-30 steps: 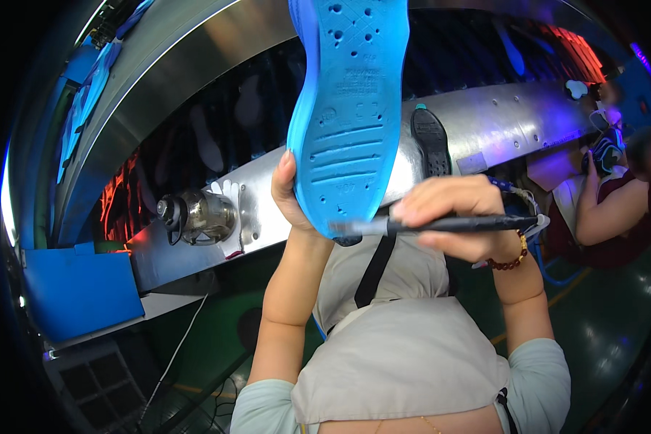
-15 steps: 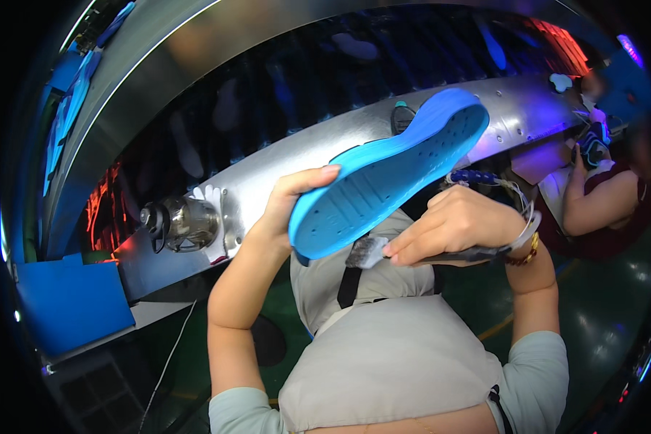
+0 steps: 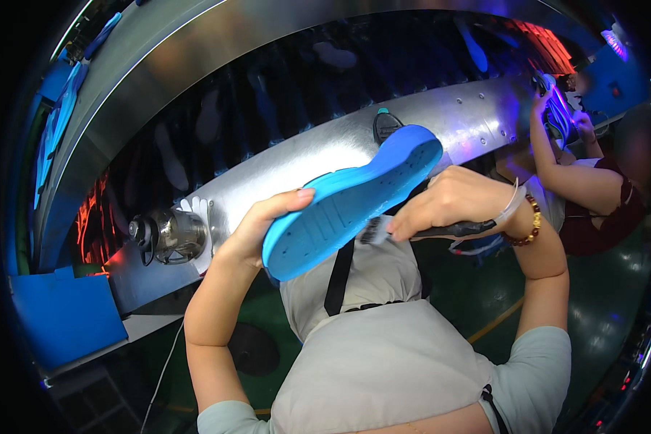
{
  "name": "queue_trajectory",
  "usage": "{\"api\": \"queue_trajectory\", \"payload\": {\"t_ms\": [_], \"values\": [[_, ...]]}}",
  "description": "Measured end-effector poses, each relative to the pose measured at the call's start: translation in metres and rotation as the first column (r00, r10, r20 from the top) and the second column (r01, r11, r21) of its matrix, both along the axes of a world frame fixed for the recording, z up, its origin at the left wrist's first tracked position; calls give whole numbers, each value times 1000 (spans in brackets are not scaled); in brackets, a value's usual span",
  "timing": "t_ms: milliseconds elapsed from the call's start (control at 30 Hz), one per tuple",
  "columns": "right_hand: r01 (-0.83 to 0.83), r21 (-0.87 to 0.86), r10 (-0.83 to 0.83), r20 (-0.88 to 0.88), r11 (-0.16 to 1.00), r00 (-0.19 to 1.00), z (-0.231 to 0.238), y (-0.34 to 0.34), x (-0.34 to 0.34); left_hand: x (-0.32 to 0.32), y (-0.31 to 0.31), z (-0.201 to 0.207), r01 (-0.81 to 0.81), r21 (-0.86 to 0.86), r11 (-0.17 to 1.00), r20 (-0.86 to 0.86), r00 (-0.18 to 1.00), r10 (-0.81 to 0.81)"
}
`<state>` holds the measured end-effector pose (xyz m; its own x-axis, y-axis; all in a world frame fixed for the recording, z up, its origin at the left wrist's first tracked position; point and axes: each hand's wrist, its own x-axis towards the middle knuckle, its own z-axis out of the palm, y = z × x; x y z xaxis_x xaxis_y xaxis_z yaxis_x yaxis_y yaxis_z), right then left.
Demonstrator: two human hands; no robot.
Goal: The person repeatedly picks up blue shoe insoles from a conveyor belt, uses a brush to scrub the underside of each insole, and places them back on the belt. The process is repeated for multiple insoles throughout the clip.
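Observation:
A blue shoe sole (image 3: 333, 210) with a raised rim and small holes is tilted up in front of me. My left hand (image 3: 264, 224) grips it at the heel end, thumb over the upper rim. In my right hand (image 3: 452, 202) is a brush (image 3: 375, 230) with dark bristles and a black handle (image 3: 456, 230). Its bristles are at the sole's lower edge, around the middle of its length; whether they touch it I cannot tell.
Across the front runs a metal ledge (image 3: 296, 155), with dark machinery holding more soles behind it. A clear pot (image 3: 177, 237) stands on the left beside a white glove (image 3: 201, 210). A small black item (image 3: 387, 124) lies behind the sole. A co-worker (image 3: 582, 181) sits at the right.
The sole has moved down and left with my left hand. The brush has shifted along its lower edge, away from the heel end. The co-worker's arms have lifted toward the ledge.

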<state>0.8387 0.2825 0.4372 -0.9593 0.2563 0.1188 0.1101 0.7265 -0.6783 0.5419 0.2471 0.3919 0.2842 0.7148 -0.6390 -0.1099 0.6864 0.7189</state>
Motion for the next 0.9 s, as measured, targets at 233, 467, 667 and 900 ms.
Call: {"api": "queue_trajectory", "payload": {"t_ms": [233, 467, 667, 900], "values": [[141, -159, -143, 0, 977, 990, -18, 9, 11, 1, -3, 7, 37, 56, 998, -34, 999, -35], [336, -767, -591, -69, 547, 804, -36, -4, -21, 21, 5, -24, -145, -140, 980, 571, 796, 199], [616, -719, -942, -184, 323, 280, -81, 38, -1, 24, 7, -28, -23, -221, 975, 766, 614, 188], [492, -779, -824, -54, 388, 564, -51, -23, -27, 7, 11, -17, -246, 50, 968, 567, 805, 175]]}}
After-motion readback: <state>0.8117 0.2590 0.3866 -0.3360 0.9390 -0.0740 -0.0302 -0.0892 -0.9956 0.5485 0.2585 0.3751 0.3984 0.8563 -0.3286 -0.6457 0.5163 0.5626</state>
